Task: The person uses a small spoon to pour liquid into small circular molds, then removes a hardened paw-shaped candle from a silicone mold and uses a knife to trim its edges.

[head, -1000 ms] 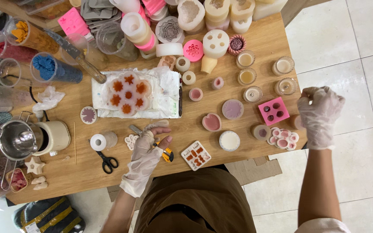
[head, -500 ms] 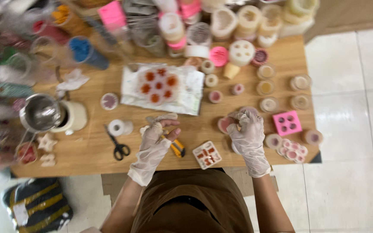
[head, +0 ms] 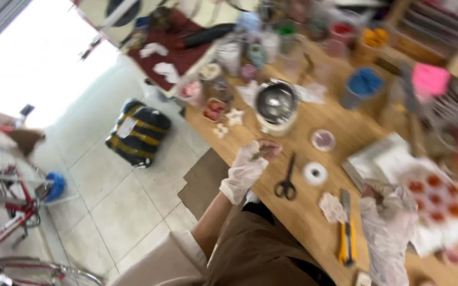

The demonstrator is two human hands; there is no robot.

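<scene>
Left hand [head: 250, 161], in a thin translucent glove, hovers at the desk [head: 303, 212] edge near frame centre. Its grip is pinched closed on a small pale item at the fingertips; motion blur prevents identification. Judged light and small, best held by a fingertip pinch.

Right hand [head: 385, 209], also gloved, sits lower right, fingers curled at the near edge of the white paper sheet [head: 377, 156]; whether it holds anything cannot be told.

On that sheet lies a translucent flower-shaped silicone mould [head: 436, 196] with orange-red fillings. Judged soft and flexible, its contents possibly fragile; it should be supported from beneath, not by the rim.

Between the hands, on bare wood: black-handled scissors [head: 286, 185], a white tape roll [head: 315, 173], and a yellow utility knife [head: 346, 238]. A steel melting pot [head: 275, 106] stands above the left hand.
</scene>
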